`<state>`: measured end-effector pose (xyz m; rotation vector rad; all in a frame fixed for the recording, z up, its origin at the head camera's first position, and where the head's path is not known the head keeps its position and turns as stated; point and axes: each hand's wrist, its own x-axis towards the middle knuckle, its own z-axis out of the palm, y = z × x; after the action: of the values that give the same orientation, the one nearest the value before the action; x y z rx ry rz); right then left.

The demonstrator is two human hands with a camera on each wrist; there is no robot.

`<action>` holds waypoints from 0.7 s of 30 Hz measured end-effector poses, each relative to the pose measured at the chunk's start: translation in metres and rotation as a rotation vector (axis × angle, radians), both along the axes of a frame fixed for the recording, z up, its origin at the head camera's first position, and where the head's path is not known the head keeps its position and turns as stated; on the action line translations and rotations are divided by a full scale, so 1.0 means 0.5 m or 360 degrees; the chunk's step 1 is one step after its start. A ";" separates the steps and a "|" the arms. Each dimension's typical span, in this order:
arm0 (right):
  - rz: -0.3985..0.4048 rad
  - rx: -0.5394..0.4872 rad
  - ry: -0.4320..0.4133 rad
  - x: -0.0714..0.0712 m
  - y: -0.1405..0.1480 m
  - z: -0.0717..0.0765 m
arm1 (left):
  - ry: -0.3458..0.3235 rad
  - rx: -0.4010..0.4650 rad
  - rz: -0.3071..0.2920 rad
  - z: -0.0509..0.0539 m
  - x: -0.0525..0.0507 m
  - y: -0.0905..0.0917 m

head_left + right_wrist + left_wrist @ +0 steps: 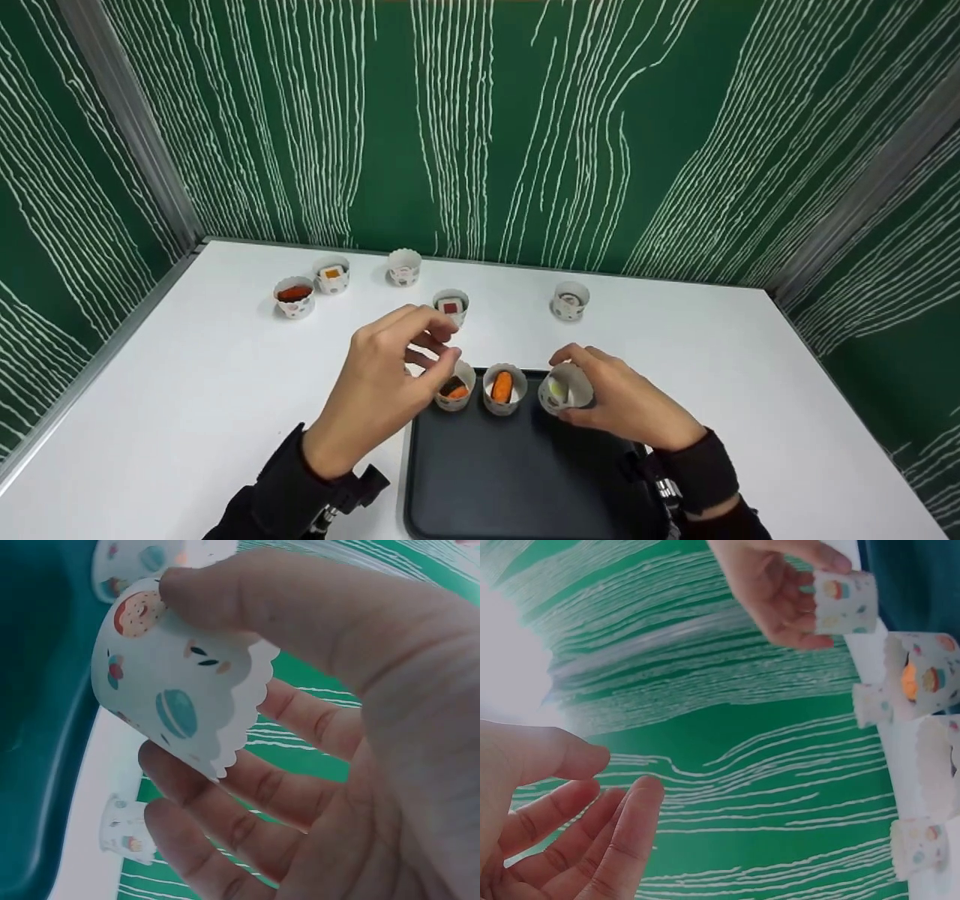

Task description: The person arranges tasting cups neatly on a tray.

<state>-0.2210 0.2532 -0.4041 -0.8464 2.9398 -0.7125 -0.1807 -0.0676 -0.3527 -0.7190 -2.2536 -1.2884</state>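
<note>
Green wall streaked white, white table in front; dark tray is my reference. Right hand grasps a printed paper baking cup at the tray's far-right corner — I can't tell whether its base touches. Left hand, near the far-left corner, holds nothing: fingers loosely bent, thumb apart. Along the tray's far edge I see an orange sushi piece and an orange-and-black one, each cupped — five more cups stand beyond the tray.
</note>
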 end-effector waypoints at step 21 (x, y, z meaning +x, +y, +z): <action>-0.0021 0.0088 -0.0107 -0.036 -0.010 -0.044 | 0.0014 0.0038 0.0089 0.009 -0.010 -0.023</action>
<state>-0.2391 0.2480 -0.4260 -0.7835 2.8936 -0.6435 -0.1858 -0.0793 -0.3483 -0.6474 -2.2312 -1.2815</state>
